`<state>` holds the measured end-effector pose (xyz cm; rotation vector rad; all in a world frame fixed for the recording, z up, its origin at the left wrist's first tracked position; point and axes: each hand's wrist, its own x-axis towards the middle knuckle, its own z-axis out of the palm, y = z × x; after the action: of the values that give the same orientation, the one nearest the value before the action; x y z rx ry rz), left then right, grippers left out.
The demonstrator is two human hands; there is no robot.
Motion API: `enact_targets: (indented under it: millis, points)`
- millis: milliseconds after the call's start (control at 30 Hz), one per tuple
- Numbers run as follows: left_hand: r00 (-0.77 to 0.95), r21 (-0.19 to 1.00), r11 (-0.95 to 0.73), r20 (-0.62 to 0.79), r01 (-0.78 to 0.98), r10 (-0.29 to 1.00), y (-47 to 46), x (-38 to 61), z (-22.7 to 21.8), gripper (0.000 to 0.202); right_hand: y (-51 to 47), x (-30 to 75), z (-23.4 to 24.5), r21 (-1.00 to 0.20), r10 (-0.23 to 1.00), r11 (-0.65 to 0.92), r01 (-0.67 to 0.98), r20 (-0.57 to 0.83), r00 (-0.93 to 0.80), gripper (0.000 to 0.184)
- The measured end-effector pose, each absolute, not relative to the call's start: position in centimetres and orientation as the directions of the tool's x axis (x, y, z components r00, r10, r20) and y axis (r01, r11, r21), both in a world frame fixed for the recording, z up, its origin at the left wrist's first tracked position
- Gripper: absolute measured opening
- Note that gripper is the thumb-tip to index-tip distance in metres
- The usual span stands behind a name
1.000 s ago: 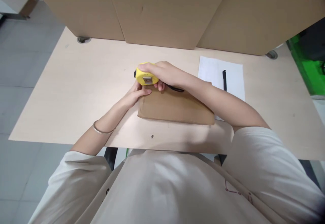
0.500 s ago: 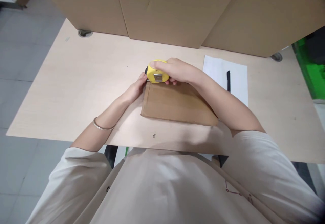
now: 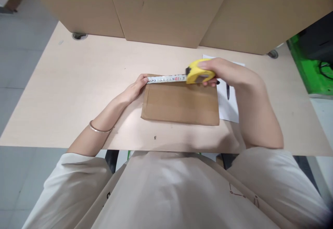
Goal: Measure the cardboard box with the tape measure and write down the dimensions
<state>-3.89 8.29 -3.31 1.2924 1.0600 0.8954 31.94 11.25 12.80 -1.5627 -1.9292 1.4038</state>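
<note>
My right hand (image 3: 212,71) is wrapped round a yellow tape measure (image 3: 196,72) above the right part of a brown cardboard box (image 3: 182,104). From its case a white blade (image 3: 166,79) with printed numbers runs left along the far side of the box. At the box's far left corner, my left hand (image 3: 139,85) pinches the blade's free end. The box lies flat on the table; its far edge is partly hidden by the blade and my right hand.
A white sheet of paper (image 3: 229,111) lies right of the box, with a black pen (image 3: 228,92) on it, partly covered by my right arm. Tall cardboard panels (image 3: 166,10) line the table's back edge. Cable holes (image 3: 79,36) sit near the back corners of the pale wooden table (image 3: 78,69).
My right hand has moved right with the tape measure, drawing the blade out along the box. My left hand stays at the far left corner. The view has shifted slightly.
</note>
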Motion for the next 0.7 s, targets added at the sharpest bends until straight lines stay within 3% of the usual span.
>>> enact_targets:
  millis: [267,700]
  points:
    - [0.271,0.986,0.159,-0.165,0.044,0.948,8.9,-4.1,-3.6,0.084,7.7,43.0,10.4,-0.779,0.895,-0.373,0.503,-0.445,-0.025,0.037]
    - [0.238,0.983,0.183,-0.181,0.012,0.954,8.9,-4.2,-3.4,0.089,7.8,41.3,9.1,-0.771,0.867,-0.455,0.445,-0.498,0.023,0.046]
